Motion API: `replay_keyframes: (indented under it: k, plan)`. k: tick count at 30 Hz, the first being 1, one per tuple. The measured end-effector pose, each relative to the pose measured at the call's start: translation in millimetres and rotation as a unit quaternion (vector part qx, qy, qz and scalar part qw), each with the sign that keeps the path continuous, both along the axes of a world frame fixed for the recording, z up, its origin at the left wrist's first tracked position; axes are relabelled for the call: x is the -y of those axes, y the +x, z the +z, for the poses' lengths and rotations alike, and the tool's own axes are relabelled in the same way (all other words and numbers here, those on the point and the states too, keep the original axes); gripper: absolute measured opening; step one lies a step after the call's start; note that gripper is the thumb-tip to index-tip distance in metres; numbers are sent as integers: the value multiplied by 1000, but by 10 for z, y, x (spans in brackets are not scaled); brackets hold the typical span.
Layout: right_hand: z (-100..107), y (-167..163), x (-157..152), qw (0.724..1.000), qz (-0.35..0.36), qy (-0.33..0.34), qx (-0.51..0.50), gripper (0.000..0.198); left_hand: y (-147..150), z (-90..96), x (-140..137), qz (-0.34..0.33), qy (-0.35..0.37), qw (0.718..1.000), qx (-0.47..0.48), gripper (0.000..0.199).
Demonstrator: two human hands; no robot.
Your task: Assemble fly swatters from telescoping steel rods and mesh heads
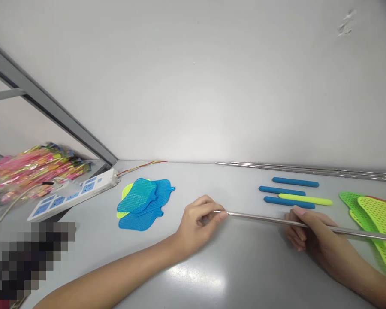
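A thin metal rod (260, 217) runs across the middle of the table toward the right edge of the view. My left hand (201, 221) pinches its left tip between thumb and fingers. Farther along, my right hand (318, 236) is closed around the rod, thumb on top. Beyond my right hand lie several slim handle grips: blue ones, such as the blue grip (296, 182), and one yellow grip (309, 199). Left of my left hand is a small pile of blue and yellow fly swatter heads (141, 219).
More metal rods (309, 168) lie along the wall. Green and yellow swatter heads (381, 219) overlap at the right. A white power strip (83, 193) with a cable is at the left, beside bagged colourful goods (35, 169). A metal frame post (58, 109) slants behind it.
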State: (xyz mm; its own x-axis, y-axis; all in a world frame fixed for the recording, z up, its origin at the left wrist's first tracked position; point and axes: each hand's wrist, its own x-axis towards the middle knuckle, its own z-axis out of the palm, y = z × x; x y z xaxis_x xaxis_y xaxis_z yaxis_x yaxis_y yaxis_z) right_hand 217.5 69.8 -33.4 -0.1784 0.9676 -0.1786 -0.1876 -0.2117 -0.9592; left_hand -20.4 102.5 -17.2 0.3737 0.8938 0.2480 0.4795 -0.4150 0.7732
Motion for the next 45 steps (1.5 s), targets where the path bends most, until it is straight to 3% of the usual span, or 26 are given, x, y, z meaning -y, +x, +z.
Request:
replay_keyframes:
  k: [4,12,20,29,37,45]
  plan:
    - [41,-4,-5,1000,10,0,1,43,6,5,29,-42,22,995,-83,20]
    - [-14,44,15,980,93,47,171,49,-1,-7,-12,-92,56,969,-222,26]
    - [35,35,34,976,101,55,183,47,-20,-14,-12,-118,71,964,-227,25]
    - [-59,60,32,967,129,77,204,46,-28,-10,-16,-143,84,959,-231,25]
    - [59,38,55,965,142,73,209,47,-51,-18,5,-167,95,957,-219,27]
    - [-27,50,37,968,122,64,208,48,-24,-12,-1,-150,65,960,-228,25]
